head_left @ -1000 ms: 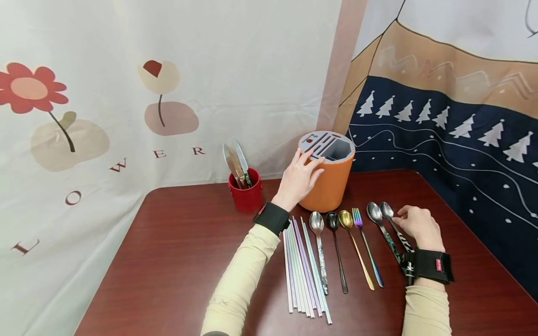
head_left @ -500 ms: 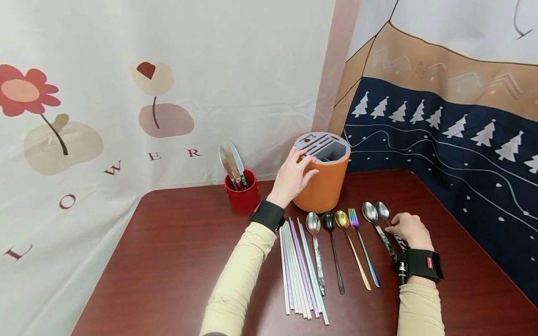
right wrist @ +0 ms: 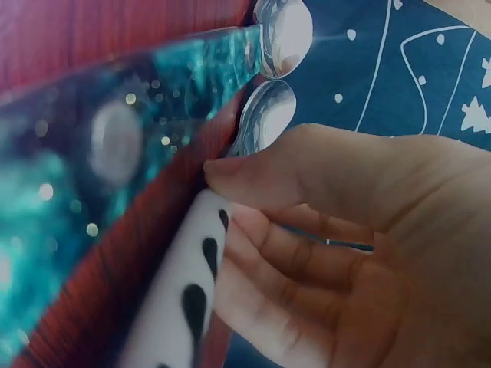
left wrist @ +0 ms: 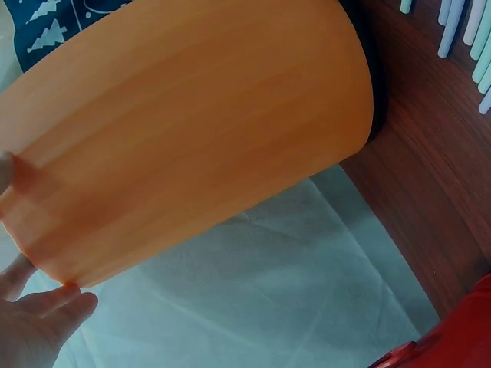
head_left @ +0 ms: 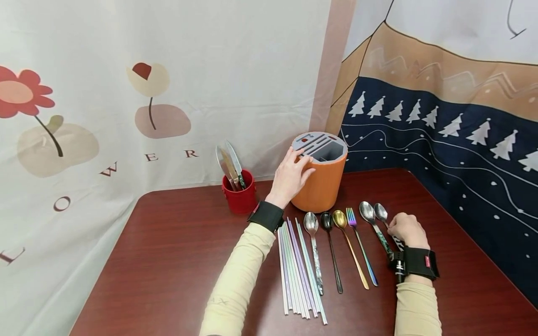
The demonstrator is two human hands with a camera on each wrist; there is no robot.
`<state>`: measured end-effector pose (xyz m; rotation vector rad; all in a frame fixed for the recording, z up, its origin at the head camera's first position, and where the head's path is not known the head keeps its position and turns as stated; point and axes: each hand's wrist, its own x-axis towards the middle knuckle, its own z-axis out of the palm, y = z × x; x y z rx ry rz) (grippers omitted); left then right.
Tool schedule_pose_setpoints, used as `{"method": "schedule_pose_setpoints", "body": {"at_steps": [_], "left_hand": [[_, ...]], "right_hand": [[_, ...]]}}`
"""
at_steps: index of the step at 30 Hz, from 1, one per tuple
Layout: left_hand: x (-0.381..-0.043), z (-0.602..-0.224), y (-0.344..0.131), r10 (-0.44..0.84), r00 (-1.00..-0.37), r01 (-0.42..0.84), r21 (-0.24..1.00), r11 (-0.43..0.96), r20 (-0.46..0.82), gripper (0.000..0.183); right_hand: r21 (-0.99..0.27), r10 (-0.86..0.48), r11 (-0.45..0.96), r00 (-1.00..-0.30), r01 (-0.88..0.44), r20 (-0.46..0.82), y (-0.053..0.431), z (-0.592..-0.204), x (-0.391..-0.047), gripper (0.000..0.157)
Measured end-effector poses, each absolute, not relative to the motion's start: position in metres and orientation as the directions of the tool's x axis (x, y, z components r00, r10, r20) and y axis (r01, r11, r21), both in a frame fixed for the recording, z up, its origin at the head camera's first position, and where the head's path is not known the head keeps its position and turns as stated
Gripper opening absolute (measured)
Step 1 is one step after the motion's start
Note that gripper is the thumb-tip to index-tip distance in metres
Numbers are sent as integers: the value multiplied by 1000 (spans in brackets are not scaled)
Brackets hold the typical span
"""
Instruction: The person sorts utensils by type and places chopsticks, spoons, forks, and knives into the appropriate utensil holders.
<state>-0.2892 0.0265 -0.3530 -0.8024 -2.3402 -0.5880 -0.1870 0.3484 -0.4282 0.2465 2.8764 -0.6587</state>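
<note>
My left hand (head_left: 290, 178) rests on the near-left rim of an orange cutlery holder (head_left: 321, 189) with a grey slotted top. Its fingers are spread loosely, and in the left wrist view the fingertips (left wrist: 80, 301) touch the holder's edge. On the right, my right hand (head_left: 407, 228) pinches a spoon (head_left: 380, 212) between thumb and fingers, just below its neck. The right wrist view shows this spoon's white handle (right wrist: 180, 295) with black drop marks. Close on its left lies another spoon with a teal speckled handle (right wrist: 138, 142).
Left of the right hand lie a rainbow fork (head_left: 361, 249), a gold spoon (head_left: 350, 247), a black spoon (head_left: 333, 247), a patterned-handle spoon (head_left: 314, 252) and several pastel chopsticks (head_left: 298, 275). A red cup (head_left: 240, 198) with several knives stands left of the holder. Curtains hang behind the table.
My right hand has moved in over the spoon's patterned handle, and its fingers have closed on it. The left hand stays at the holder's rim. The head view has shifted slightly right.
</note>
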Motion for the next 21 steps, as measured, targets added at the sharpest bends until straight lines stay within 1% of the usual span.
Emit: {"method": "schedule_pose_setpoints", "body": {"at_steps": [3,9,13,16,21], "left_hand": [[-289,-353,27,394,-646,657,213,724,654,26],[-287,-354,28,390,-651,649,212,730,651,26],[-287,-353,27,389,-660,643,216,735,642,26],[-287,-354,27,388,-668,637,218,739,635,25],[-287,-355,28,385,-668,632,213,745,636,25]], "right_hand": [[-408,139,885,-963,226,-233,349,-429,-188,16],[-413,149,880,-961,236,-232,352,-428,-188,14],[-423,150,876,-965,230,-214,352,-424,-187,16],[-431,158,876,-972,218,-172,351,-421,-185,17],[-467,180,865,-982,184,-54,347,-413,-181,24]]}}
